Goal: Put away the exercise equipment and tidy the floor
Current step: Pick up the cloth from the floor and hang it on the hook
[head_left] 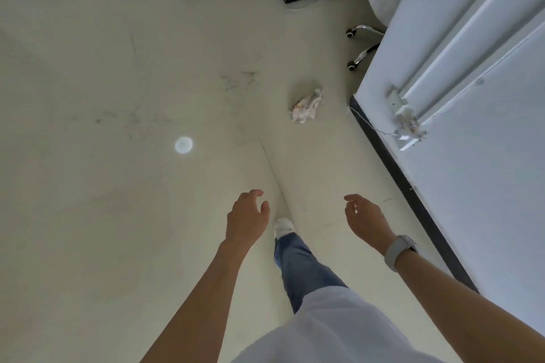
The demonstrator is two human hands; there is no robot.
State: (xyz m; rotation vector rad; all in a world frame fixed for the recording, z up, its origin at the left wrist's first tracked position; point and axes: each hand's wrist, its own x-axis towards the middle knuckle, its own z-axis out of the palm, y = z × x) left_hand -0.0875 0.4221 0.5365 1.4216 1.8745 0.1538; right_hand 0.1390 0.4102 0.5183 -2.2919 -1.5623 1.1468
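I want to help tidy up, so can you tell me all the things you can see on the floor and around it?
crumpled rag: one, whitish with orange marks, on the floor near the wall
floor: one, beige, scuffed
round light spot: one, white, left on the floor
chair legs: two showing, chrome with black wheels, behind the wall corner
wall: white, black skirting, right
left hand: one, empty, fingers loose
right hand: one, empty, grey wristband

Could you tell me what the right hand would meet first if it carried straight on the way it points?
Probably the crumpled rag on the floor, ahead of the right hand; depth is uncertain, and nothing else shows in between.
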